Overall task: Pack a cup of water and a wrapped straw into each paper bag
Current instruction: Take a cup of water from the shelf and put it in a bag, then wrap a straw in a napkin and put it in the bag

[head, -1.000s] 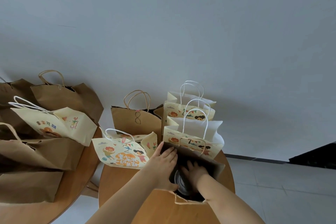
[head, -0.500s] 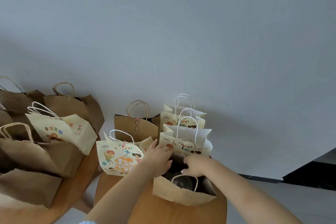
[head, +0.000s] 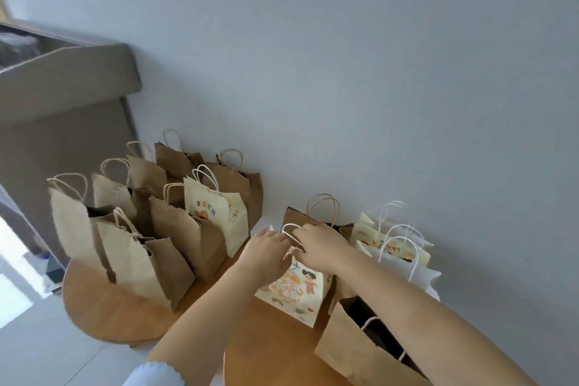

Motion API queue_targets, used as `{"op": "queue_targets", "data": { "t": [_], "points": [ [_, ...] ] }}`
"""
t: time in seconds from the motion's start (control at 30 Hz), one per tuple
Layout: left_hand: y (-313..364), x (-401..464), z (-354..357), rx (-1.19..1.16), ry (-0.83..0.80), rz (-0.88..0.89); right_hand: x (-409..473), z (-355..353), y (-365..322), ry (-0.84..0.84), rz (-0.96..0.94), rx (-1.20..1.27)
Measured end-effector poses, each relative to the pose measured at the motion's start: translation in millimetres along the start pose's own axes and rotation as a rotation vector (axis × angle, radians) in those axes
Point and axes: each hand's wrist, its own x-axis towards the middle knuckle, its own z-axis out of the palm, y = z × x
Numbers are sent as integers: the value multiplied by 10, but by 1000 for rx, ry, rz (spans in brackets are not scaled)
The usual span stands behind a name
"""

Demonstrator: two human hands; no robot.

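Both hands have left the brown bag [head: 354, 351] and now meet at the printed bag [head: 297, 288] on the table [head: 269, 338]. My left hand [head: 266, 255] and right hand [head: 316, 244] pinch its white handles [head: 289, 229]. I judge I am opening it; next comes a cup, which I cannot see.

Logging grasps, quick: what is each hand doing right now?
Left hand: at the illustrated bag top; grip cannot be told.
Right hand: pinching its white handle.
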Motion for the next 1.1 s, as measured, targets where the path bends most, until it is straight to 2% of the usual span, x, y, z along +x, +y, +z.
{"op": "queue_targets", "data": {
  "t": [0.17, 0.43, 0.53, 0.67, 0.83, 1.1],
  "points": [
    [-1028, -731, -144, -14, 49, -257, 478, -106, -999, 62, -160, -5],
    [-2672, -2450, -343, -81, 99, -676, 1049, -266, -3206, 130, -405, -50],
    [-3199, -3084, -422, -67, 147, -793, 1224, -303, -3963, 171, -466, -20],
    [-3752, -3705, -476, -43, 130, -926, 1412, -334, -4747, 179, -504, 18],
    [-4288, -3988, -489, -72, 142, -992, 1659, -407, -5365, 225, -580, -52],
    [-5369, -3952, -454, -54, 112, -1006, 2742, -454, -6315, 156, -663, -12]
  ]
}}
